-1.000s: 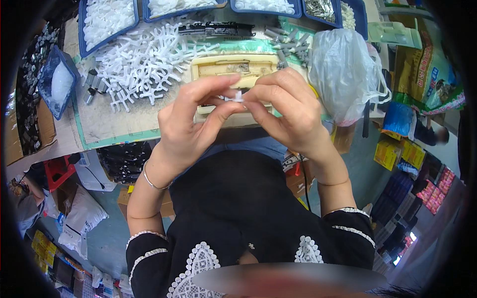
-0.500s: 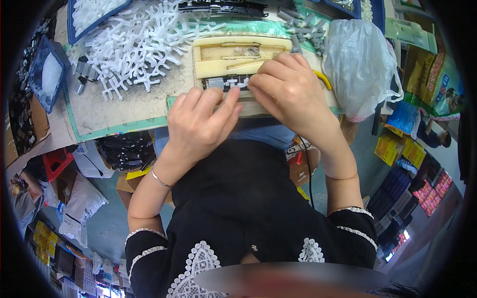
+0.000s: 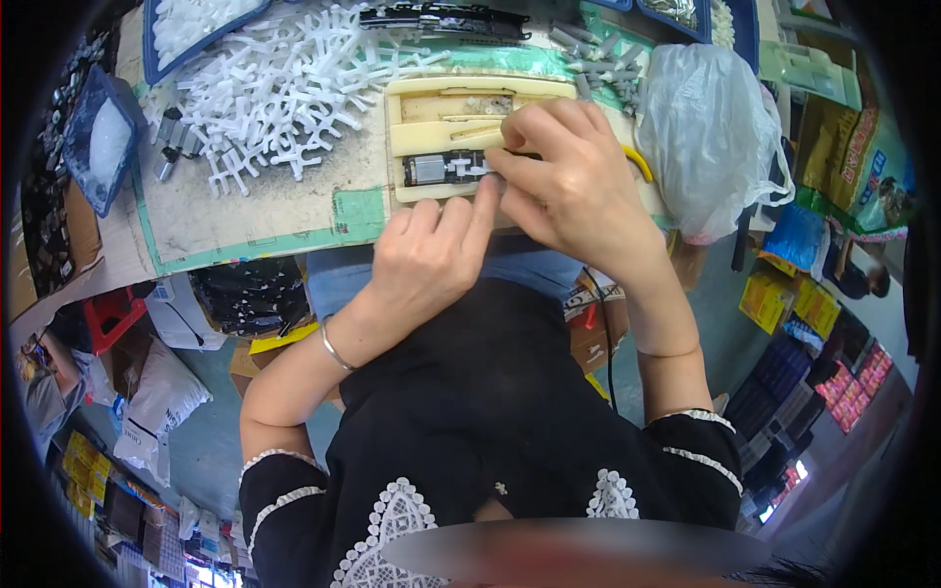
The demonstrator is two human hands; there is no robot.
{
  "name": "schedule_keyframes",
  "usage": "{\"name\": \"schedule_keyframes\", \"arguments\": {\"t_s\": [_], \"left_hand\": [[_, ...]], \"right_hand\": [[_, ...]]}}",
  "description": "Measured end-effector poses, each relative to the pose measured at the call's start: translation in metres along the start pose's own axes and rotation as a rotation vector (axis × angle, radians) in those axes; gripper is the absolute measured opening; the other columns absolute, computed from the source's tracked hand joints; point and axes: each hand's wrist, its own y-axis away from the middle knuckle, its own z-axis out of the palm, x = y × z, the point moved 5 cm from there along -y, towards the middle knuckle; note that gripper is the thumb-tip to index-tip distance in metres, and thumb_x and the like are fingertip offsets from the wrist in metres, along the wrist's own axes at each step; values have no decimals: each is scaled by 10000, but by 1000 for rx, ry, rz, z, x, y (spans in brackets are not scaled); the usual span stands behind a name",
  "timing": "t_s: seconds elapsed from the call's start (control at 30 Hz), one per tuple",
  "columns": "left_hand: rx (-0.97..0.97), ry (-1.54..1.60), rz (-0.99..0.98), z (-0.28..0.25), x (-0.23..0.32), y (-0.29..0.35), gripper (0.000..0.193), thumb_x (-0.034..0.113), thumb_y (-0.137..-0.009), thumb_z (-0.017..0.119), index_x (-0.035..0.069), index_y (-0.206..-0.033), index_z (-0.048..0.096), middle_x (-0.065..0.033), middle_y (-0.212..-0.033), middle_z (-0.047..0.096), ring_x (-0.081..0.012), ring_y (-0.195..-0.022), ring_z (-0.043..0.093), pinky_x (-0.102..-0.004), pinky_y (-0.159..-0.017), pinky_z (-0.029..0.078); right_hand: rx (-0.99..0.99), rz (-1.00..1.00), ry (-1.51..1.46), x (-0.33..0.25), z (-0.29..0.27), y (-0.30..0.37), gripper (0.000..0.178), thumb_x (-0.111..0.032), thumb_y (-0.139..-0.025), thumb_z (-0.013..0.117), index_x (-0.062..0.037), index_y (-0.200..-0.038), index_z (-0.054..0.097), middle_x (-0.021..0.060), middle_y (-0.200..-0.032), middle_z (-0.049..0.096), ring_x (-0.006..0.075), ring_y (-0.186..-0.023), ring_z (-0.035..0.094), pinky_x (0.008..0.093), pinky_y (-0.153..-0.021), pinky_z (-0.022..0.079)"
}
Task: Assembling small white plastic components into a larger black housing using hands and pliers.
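Note:
A cream fixture block (image 3: 417, 140) lies in front of me, with long recesses cut into it. In its near recess sits a narrow black housing (image 3: 411, 171) carrying a silver motor-like block (image 3: 428, 169) and small white plastic pieces (image 3: 465, 169). My left hand (image 3: 431, 250) rests at the near edge; its forefinger reaches out to the housing's right part, the other fingers bent. Over the right end, my right hand (image 3: 566, 171) has thumb and forefinger pinched close to the left fingertip. What the pinch holds is hidden, as is the housing's right end.
White branched plastic parts (image 3: 294, 93) lie heaped at the left, beside blue bins (image 3: 101, 186). Grey pegs (image 3: 610, 67) and a black strip-shaped part (image 3: 446, 20) lie behind the fixture. At right are a yellow curved handle (image 3: 640, 162) and a translucent plastic bag (image 3: 701, 137).
My left hand has moved right and slightly nearer to me, uncovering more of the housing and the fixture's near edge. My right hand stays over the right end, still pinched.

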Motion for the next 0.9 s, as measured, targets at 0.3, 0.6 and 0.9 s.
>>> {"name": "schedule_keyframes", "arguments": {"t_s": [0.3, 0.6, 0.9], "left_hand": [[148, 142, -248, -38, -55, 13, 397, -26, -644, 612, 0, -1040, 606, -90, -749, 572, -234, -618, 535, -329, -530, 424], [-173, -18, -278, -50, -102, -1, 318, -46, -637, 576, 11, -951, 572, -111, -915, 543, -278, -840, 527, -378, -718, 416], [-26, 272, -266, -55, -118, -3, 196, -85, -676, 601, -9, -853, 574, -124, -841, 527, -283, -700, 554, -359, -613, 461]], "right_hand": [[272, 243, -176, 41, -16, 24, 154, -76, -716, 655, -26, -862, 650, 90, -894, 592, 260, -842, 568, 354, -772, 442], [230, 278, 228, 93, -25, -6, 203, -112, -761, 625, -18, -940, 649, 118, -926, 627, 296, -861, 561, 375, -798, 455], [109, 373, 260, 97, -14, -22, 166, -114, -694, 610, -29, -837, 617, 111, -832, 633, 286, -837, 565, 394, -746, 438]]}}
